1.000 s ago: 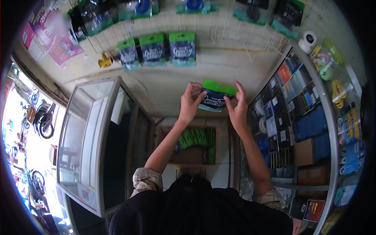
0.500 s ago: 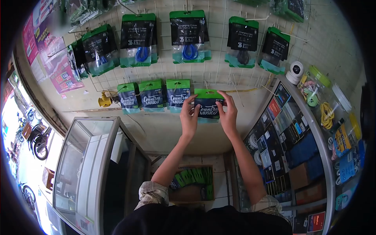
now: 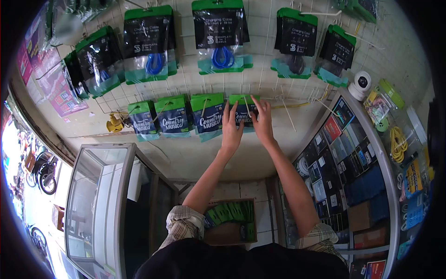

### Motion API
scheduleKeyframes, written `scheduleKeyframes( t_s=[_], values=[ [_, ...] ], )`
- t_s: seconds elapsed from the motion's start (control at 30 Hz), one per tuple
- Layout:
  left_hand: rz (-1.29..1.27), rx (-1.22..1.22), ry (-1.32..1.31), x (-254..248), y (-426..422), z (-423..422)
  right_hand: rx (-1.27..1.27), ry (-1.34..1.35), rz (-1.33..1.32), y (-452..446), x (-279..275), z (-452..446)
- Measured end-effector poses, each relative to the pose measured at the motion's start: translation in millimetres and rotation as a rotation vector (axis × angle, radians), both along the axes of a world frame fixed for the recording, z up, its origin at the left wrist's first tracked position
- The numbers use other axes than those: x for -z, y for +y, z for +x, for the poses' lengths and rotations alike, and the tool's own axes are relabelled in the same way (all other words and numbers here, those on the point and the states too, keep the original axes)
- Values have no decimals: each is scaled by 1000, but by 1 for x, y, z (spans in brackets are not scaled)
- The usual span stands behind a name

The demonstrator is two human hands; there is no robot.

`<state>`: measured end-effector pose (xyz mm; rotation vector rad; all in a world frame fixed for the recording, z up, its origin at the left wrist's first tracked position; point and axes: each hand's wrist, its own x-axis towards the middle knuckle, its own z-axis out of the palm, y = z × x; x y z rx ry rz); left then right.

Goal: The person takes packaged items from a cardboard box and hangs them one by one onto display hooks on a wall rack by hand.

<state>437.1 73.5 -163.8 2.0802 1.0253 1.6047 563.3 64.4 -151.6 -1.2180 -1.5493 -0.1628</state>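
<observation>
A green-topped packet printed "Country Music" (image 3: 243, 111) is against the wire grid, with a hook's prong showing in front of its green top. My left hand (image 3: 232, 132) grips its left side, fingers pointing up and thumb on the front. My right hand (image 3: 263, 126) grips the right side, its thumb also on the front. Fingers cover parts of the lettering. Just left of my left hand hangs a matching packet (image 3: 207, 123); two more, a middle packet (image 3: 173, 121) and a left packet (image 3: 143, 123), hang farther along the row.
Charging cable packs (image 3: 219, 35) hang on hooks above. Bare hooks (image 3: 289, 114) stick out at the right. A glass cabinet (image 3: 100, 186) stands left, a glass display case (image 3: 344, 153) right. On the floor below, an open carton (image 3: 231, 235) holds green-topped packets. A white camera (image 3: 361, 83) sits on the case.
The packet has moved away from me to the wire grid, and the hook's prong now shows at its top. Both hands went forward with it. My view has shifted closer to the wall.
</observation>
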Motion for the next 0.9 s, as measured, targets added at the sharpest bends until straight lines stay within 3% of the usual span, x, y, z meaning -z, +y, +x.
scheduleKeyframes(
  t_s=[0.27, 0.5, 0.67, 0.73, 0.9],
  values=[
    [147, -7, 114, 22, -18, 7, -16, -33, -2, -16, 20, 3],
    [32, 109, 236, 76, -84, -15, -106, 38, -198, -101, 100, -2],
    [-215, 206, 231, 180, -157, -40, -173, -22, -542, -189, 205, -17],
    [-471, 307, 276, 226, -189, -53, -215, -60, -684, -222, 239, -20],
    [-755, 414, 299, 288, -253, -71, -307, -303, -946, -276, 286, -32]
  ],
)
